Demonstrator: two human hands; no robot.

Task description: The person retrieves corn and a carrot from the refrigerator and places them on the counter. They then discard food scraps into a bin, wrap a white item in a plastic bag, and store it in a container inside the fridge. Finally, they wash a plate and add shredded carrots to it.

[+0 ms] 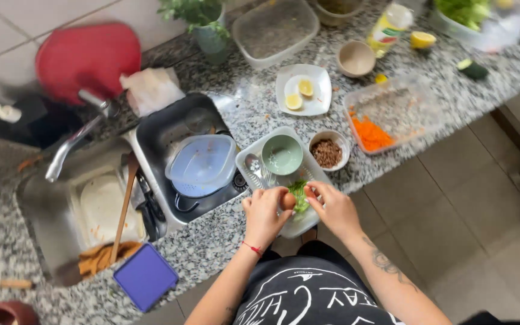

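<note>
Low in the frame's centre, the left hand and right hand are both closing their grip around a brown egg over the white tray. Holding it steady above the greens seems wise. The green bowl and grain bowl are crowding just above on the tabletop.
</note>
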